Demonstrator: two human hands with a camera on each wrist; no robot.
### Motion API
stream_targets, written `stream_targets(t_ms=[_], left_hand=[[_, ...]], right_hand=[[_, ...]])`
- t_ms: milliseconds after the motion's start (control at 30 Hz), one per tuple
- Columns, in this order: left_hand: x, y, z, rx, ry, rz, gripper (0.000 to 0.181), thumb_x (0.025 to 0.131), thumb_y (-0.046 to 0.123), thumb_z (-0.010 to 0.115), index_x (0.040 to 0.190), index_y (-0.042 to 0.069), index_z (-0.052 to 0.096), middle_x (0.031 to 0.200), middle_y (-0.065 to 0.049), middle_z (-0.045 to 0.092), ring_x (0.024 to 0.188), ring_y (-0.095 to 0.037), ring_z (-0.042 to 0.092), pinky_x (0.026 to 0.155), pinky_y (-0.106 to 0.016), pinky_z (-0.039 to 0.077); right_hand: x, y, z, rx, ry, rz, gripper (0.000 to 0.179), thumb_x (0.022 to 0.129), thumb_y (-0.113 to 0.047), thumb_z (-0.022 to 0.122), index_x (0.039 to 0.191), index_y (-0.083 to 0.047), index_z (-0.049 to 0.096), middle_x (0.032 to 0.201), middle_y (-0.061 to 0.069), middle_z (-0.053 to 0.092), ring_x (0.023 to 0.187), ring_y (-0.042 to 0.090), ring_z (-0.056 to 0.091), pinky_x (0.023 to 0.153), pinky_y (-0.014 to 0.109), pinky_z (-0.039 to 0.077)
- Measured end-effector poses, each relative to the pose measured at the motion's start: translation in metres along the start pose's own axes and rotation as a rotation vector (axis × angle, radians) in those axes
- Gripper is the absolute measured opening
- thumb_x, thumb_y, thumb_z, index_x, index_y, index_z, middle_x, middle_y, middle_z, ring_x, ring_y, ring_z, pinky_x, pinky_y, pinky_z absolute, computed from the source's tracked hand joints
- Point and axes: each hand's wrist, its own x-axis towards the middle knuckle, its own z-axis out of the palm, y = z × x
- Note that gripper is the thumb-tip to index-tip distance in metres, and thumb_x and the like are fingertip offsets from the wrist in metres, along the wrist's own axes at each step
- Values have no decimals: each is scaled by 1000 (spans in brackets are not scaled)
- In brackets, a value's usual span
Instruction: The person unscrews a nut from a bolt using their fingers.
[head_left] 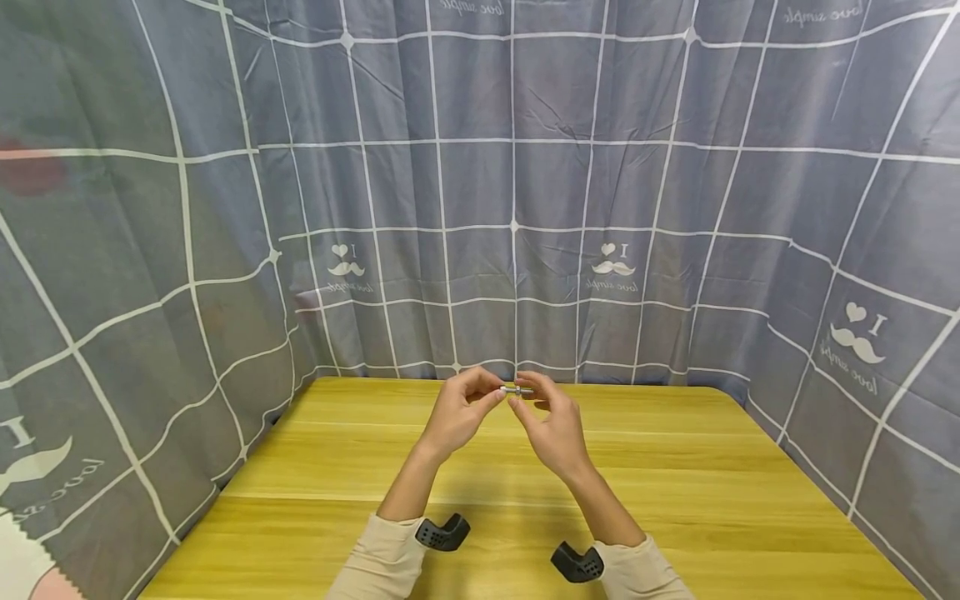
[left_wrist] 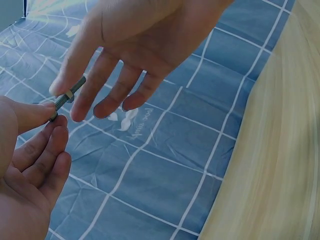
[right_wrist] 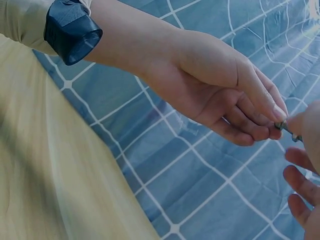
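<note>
A small metal bolt point(left_wrist: 78, 84) is held above the far part of the table, with a hex nut point(left_wrist: 69, 95) partway along its threaded shank. My left hand point(head_left: 457, 417) pinches the bolt's head end between thumb and fingertips; its other fingers are curled, as the right wrist view shows. Around the nut, my right hand point(head_left: 557, 429) has thumb and forefinger spread to either side. Its thumb tip lies close beside the nut, and whether they touch is unclear. In the left wrist view, the right hand's remaining fingers extend loosely.
Below the hands lies a yellow wood-grain table point(head_left: 495, 533). Grey curtains point(head_left: 480, 192) with white grid lines enclose its back and sides. Each wrist carries a black camera mount, the left mount point(head_left: 444, 533) and the right mount point(head_left: 577, 563).
</note>
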Motion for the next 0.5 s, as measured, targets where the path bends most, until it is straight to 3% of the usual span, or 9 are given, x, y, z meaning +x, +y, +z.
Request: stream_targets(t_ms=[133, 267, 367, 500], left_hand=[[2, -14, 2, 1, -1, -6, 4, 97, -8, 65, 100, -10, 68, 91, -21, 68, 87, -41, 66, 85, -39, 55], [4, -34, 4, 4, 11, -27, 5, 97, -8, 66, 101, -8, 69, 91, -17, 69, 87, -39, 67, 85, -39, 55], [4, -39, 4, -4, 14, -32, 5, 97, -5, 68, 101, -4, 70, 91, -13, 70, 87, -32, 67, 85, -38, 55], [4, -41, 2, -21, 5, -23, 4, 98, 0, 70, 101, -1, 71, 92, -10, 71, 88, -27, 68, 87, -38, 55]], right_hand=[[0, -1, 0, -2, 1, 14, 15, 97, -3, 72, 112, -5, 74, 105, 4, 75, 99, 26, 70, 84, 52, 54], [0, -1, 0, 3, -2, -7, 29, 93, -1, 76, 121, -5, 70, 116, 8, 73, 107, 31, 69, 88, 56, 54], [0, -1, 0, 3, -2, 4, 31, 94, -5, 76, 124, -5, 69, 117, 8, 73, 107, 30, 69, 87, 54, 54], [0, -1, 0, -1, 10, 7, 16, 98, -6, 71, 114, -3, 72, 105, 5, 76, 98, 26, 70, 82, 51, 55]])
